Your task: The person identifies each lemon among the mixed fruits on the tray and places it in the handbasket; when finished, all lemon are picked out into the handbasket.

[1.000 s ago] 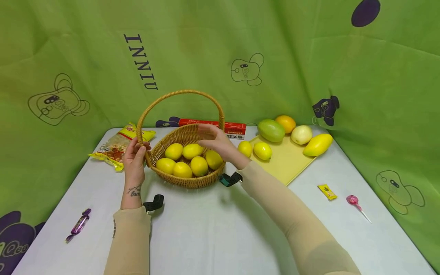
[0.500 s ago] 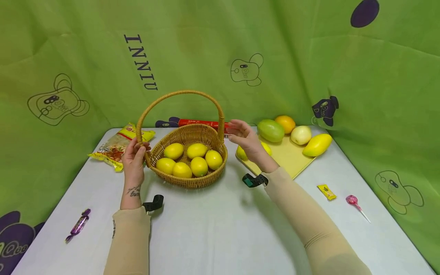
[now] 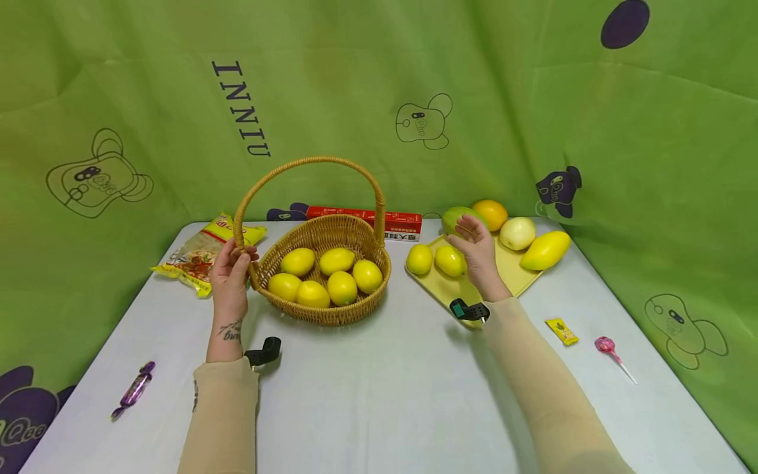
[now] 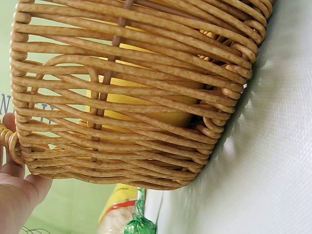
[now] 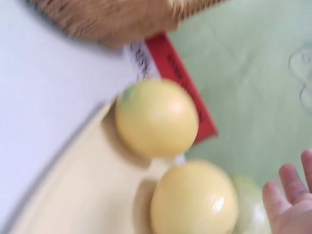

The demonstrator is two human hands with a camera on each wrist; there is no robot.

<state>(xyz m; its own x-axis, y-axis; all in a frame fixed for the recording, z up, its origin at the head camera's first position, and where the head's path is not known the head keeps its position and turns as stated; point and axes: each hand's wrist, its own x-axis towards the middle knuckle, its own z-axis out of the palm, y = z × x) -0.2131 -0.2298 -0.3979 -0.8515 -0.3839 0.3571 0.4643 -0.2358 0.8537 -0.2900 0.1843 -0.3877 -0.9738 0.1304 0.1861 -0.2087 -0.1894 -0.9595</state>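
Observation:
At the left foot of the wicker basket's handle (image 3: 238, 230), my left hand (image 3: 231, 280) grips with thumb and fingers. Several lemons (image 3: 312, 294) lie inside the basket (image 3: 331, 317), which stands on the table. My right hand (image 3: 481, 257) hovers over the yellow tray (image 3: 441, 284), fingers loosely bent and holding nothing. Just left of it, two lemons (image 3: 450, 261) sit on the tray; both lemons (image 5: 157, 118) also show in the right wrist view, blurred. Behind the fingertips is a green mango (image 3: 457, 217), partly hidden by them.
An orange (image 3: 489, 214), a pale round fruit (image 3: 518, 234) and a yellow mango (image 3: 546, 251) share the tray. A red box (image 3: 404, 224) lies behind the basket, a food bag (image 3: 204, 253) at left. Candies (image 3: 561, 331) and a lollipop (image 3: 605, 345) lie right, a purple candy (image 3: 133, 391) left.
My right hand has drawn back from over the lemons in the basket and moved right, across to the tray. The left hand keeps its hold on the handle.

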